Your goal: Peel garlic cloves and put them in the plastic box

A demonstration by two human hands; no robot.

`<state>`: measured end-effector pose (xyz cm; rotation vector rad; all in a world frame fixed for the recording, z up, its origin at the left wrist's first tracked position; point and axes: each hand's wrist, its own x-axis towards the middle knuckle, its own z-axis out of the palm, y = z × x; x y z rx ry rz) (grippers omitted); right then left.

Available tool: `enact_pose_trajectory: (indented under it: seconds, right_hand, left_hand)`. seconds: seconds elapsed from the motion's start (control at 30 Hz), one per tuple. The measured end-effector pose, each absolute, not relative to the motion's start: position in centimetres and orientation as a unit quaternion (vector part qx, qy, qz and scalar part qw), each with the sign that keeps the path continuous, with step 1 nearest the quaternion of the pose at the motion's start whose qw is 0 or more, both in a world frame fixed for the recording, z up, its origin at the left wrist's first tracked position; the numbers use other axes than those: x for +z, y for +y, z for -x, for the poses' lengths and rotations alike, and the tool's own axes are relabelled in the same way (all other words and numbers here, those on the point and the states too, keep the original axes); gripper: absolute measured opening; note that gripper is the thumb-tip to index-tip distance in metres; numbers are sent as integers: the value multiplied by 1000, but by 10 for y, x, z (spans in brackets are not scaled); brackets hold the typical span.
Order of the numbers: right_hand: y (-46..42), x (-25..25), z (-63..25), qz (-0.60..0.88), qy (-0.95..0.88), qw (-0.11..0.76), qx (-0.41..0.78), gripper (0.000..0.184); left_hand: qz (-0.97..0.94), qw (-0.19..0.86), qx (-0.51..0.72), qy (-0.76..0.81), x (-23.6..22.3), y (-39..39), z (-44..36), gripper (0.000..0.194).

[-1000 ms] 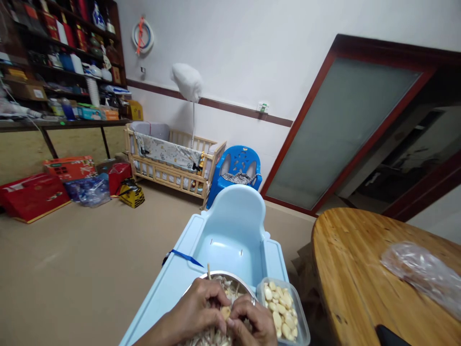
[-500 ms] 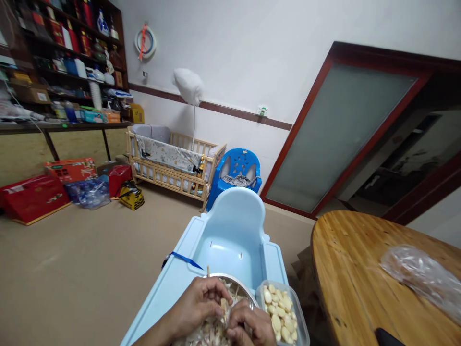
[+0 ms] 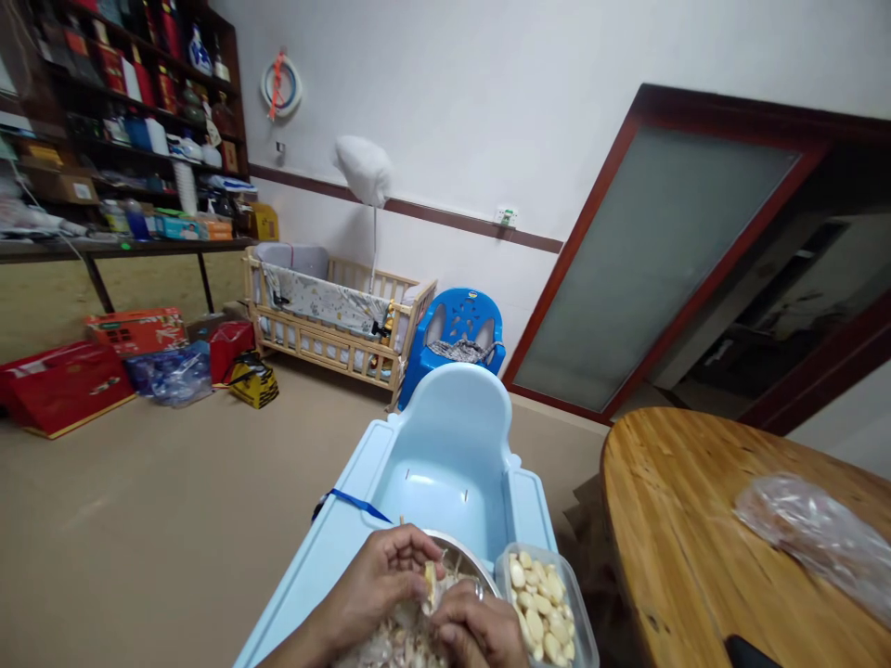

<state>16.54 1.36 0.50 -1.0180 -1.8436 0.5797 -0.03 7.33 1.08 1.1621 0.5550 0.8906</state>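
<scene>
One garlic clove [image 3: 430, 581] is pinched by the left hand [image 3: 385, 579] over the bowl [image 3: 474, 557], and anything held by the curled right hand [image 3: 482, 625] can't be seen.

Single head-worn view, aimed forward and down. Left hand [image 3: 390, 577] and right hand [image 3: 484, 623] nearest the lens, centred near the bottom edge, seen from above and behind. Light-blue chair [image 3: 435, 487] under and just past them, seat visible from above. Wooden tabletop [image 3: 686, 510] close on the right, cropped by frame. Crib [image 3: 320, 297] and wall [image 3: 487, 111] farther off. Wide field; door [image 3: 626, 269] slants.
</scene>
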Motion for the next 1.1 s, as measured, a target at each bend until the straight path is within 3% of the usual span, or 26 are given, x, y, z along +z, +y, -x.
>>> enact_pose_trajectory:
  seconds: [0.23,0.43,0.77,1.1]
  right_hand:
    - [13,9,-162,453,-705,520,164,11]
    - [12,12,-160,425,-755,481,130,17]
    - [15,-19,-151,445,-758,464,-112,24]
    - [18,-21,-153,425,-765,465,-131,20]
  left_hand:
    - [-523,708,402,253,6,72,-3,20]
    - [-535,692,388,291,8,72,-5,17]
    - [-563,663,365,331,8,71,-5,11]
    - [-553,662,370,344,5,72,-6,14]
